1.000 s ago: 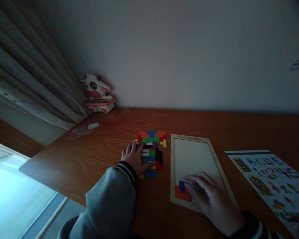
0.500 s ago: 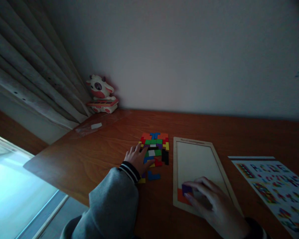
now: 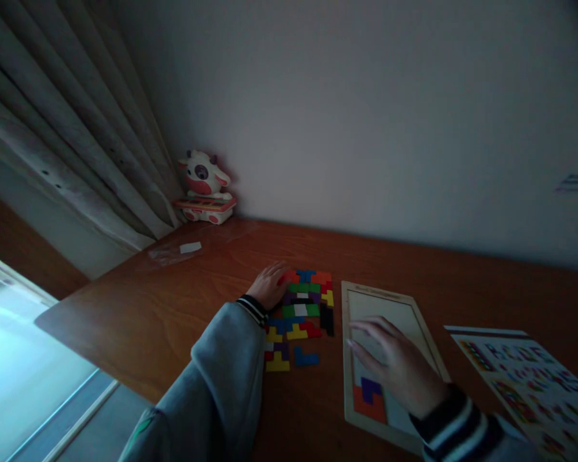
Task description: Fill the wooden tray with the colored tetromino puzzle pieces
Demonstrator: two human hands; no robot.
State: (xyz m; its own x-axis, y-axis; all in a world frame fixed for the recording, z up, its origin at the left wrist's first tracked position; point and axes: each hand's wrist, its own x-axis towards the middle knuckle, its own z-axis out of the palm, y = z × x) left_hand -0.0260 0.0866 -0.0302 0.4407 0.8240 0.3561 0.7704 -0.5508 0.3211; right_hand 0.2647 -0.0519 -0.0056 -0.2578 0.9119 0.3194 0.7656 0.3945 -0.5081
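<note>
My left hand [image 3: 270, 284] rests at the left edge of a block of coloured puzzle pieces [image 3: 301, 310], its fingers stretched out by a red-orange piece [image 3: 290, 276] in the far left corner. Its thumb is hidden. Over the wooden tray [image 3: 347, 359] hovers my right hand [image 3: 399, 359], thumb and forefinger apart with nothing between them. Inside the tray's near left corner, a purple piece [image 3: 370, 389] lies against an orange piece [image 3: 372, 407]. A blue L-shaped piece [image 3: 306, 357] and a yellow piece [image 3: 277, 364] lie nearest me among the loose pieces.
To the right of the tray lies a printed pattern sheet [image 3: 525, 378]. A toy cow with a keyboard [image 3: 206, 187] stands at the far left by the curtain [image 3: 77, 128]. Clear plastic wrap [image 3: 171, 255] lies near the table's left edge, and a wall [image 3: 366, 128] closes the back.
My right hand has let go of the purple piece, which now lies in the tray, and has lifted away. My left hand has slid to the far left corner of the pieces. The view has shifted slightly.
</note>
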